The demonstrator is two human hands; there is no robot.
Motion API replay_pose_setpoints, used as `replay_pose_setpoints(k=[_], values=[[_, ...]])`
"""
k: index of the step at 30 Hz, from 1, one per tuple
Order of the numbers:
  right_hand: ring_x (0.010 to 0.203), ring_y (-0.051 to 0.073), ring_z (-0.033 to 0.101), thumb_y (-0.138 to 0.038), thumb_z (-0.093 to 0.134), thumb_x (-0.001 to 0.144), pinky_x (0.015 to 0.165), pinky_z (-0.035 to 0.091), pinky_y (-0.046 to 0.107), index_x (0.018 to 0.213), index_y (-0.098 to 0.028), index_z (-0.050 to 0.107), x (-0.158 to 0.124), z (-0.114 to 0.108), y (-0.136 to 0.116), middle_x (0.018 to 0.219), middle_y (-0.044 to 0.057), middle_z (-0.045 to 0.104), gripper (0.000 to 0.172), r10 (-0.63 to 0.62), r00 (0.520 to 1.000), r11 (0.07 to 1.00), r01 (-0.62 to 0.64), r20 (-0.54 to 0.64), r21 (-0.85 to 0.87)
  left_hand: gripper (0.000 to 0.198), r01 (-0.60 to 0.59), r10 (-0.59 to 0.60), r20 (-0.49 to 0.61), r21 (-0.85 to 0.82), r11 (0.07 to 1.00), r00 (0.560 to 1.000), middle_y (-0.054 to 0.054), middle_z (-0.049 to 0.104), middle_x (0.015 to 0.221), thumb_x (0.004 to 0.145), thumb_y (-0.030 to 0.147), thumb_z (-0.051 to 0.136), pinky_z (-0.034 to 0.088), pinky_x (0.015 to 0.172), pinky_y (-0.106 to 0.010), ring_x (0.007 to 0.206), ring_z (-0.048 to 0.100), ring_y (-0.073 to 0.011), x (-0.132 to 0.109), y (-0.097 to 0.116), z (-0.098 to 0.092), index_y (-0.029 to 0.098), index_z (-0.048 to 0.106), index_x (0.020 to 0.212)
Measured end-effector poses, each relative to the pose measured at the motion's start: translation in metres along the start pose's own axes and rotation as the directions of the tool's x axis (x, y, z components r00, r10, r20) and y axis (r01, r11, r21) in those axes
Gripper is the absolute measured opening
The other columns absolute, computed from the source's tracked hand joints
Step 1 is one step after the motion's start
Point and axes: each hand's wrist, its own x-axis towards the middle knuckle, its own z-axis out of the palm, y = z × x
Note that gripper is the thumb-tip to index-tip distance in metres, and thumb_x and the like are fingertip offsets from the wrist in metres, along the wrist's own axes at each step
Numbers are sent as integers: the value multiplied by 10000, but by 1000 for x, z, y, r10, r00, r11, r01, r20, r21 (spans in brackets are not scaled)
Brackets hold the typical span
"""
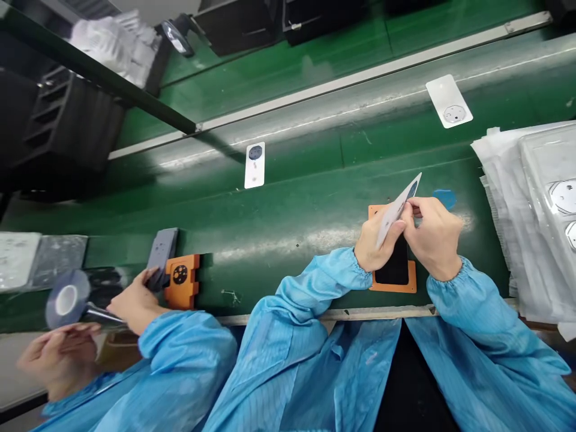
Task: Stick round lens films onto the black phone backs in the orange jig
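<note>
Holding the white card (390, 223) tilted up in the left hand (372, 245): thumb over the near face, other fingers behind it and mostly hidden, grip closed to card thickness. Right hand (434, 231) has thumb and index tips drawn together at the card's right side, just below its dark round patch (413, 189); can't tell whether they pinch the card or a film on it. Card sits above the orange fixture (412, 276) and its black panel (392, 270), both partly covered by the hands. Blue disc (444, 198) just beyond the right knuckles.

Edges: front strip (382, 312) runs just below the fixture; tray stack (535, 252) bounds the right side. Most room: green bench top (292, 219) leftward, up to the co-worker's orange block (182, 294).
</note>
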Motion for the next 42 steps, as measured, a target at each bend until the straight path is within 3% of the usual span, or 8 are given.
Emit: replay_pose_setpoints(k=[3, 6, 10, 15, 20, 25, 30, 42], values=[[690, 177, 661, -176, 555, 935, 613, 447, 311, 832, -207, 657, 1, 0, 2, 784, 39, 716, 149, 9, 1000, 1000, -9, -17, -11, 580, -43, 43, 21, -27, 999, 999, -158, 622, 1483, 1054, 547, 458, 465, 1218, -424, 1405, 588, -270, -1, 3, 4, 145, 578, 1455], [639, 167, 627, -163, 586, 874, 592, 441, 304, 781, -213, 631, 6, 0, 20, 731, 20, 685, 115, 9, 1000, 1000, -8, -20, 14, 648, 126, -129, -25, -118, 985, 991, -168, 680, 1403, 1017, 649, 470, 504, 1184, -440, 1338, 643, -289, 0, 2, 4, 131, 639, 1367], [520, 152, 542, -249, 676, 840, 553, 398, 309, 704, -235, 620, 12, 2, 94, 601, -3, 623, 148, 145, 989, 988, -147, -34, -51, 779, 382, -465, -116, -416, 825, 878, -209, 757, 1204, 941, 765, 503, 648, 936, -445, 1031, 786, -307, 6, -5, -20, 87, 638, 1299], [420, 128, 281, -356, 763, 823, 562, 327, 352, 508, -267, 495, 11, -16, 156, 405, -49, 350, 423, 175, 983, 968, -160, 63, -192, 665, 359, -466, -211, -400, 843, 859, -180, 773, 1168, 923, 674, 634, 665, 839, -387, 937, 802, -278, 3, -6, -66, 114, 658, 1280], [608, 194, 632, -270, 689, 908, 569, 465, 356, 839, -253, 652, 9, -62, 90, 726, 27, 698, 80, 56, 993, 997, -50, 104, -58, 363, -13, -17, 136, 214, 977, 991, -129, 752, 1276, 1058, 390, 514, 594, 1067, -392, 1198, 725, -247, -20, 21, -82, 182, 715, 1277], [1151, 263, 709, -135, 582, 966, 948, 602, 405, 1301, -214, 645, -17, -63, 35, 1289, 112, 718, 350, -422, 845, 906, 379, 329, 190, 467, -421, 67, 461, 731, 538, 885, -165, 609, 1495, 1060, 166, 426, 561, 1105, -411, 1351, 631, -261, -36, 26, -65, 197, 513, 1518], [1180, 265, 717, -21, 512, 969, 993, 618, 434, 1321, -176, 668, -42, -38, 37, 1274, 132, 737, 415, -511, 791, 858, 491, 338, 148, 418, -494, 57, 509, 795, 352, 859, -172, 652, 1439, 1052, 137, 431, 578, 1063, -381, 1291, 669, -259, -39, 10, -49, 148, 569, 1446], [1157, 278, 731, 11, 496, 957, 962, 639, 445, 1307, -134, 657, -40, -42, 42, 1268, 142, 742, 412, -543, 742, 836, 523, 393, 168, 361, -512, 59, 525, 789, 340, 849, -164, 685, 1395, 1053, 140, 446, 582, 961, -355, 1186, 714, -249, -38, 11, -47, 113, 612, 1373]])
